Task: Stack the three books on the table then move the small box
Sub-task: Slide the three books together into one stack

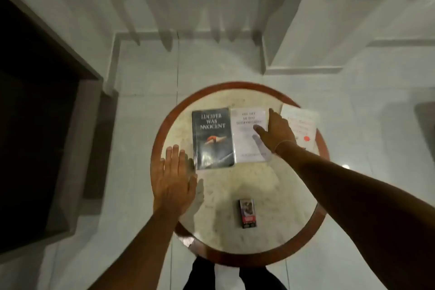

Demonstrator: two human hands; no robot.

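Your left hand (pixel 173 179) lies flat over the left part of the round table (pixel 237 246), palm down, its fingers (pixel 175 155) stretched out and lightly spread, holding nothing. The fingertips point away from you and stop just beside the lower left corner of the dark book (pixel 213 139), without clearly touching it.

That dark book, titled "LUCIFER WAS INNOCENT", lies face up on the far half of the table, slightly tilted. Directly to its right, edge against edge, lies the white middle book (pixel 247 146), also face up; its title is too blurred to read.

Your right hand (pixel 276 130) reaches across from the right and rests on the right side of this middle book. The thumb lies on the cover, and the other fingers (pixel 273 113) run along the book's right edge toward its far corner. You cannot tell whether they curl under the edge or only press on it.

Further right, partly hidden behind your wrist, lies the third book (pixel 303 122), white with a red dot, reaching the table's rim.

The small box (pixel 247 213), dark with a red label, lies on the near half of the table, well apart from the books and from both hands.
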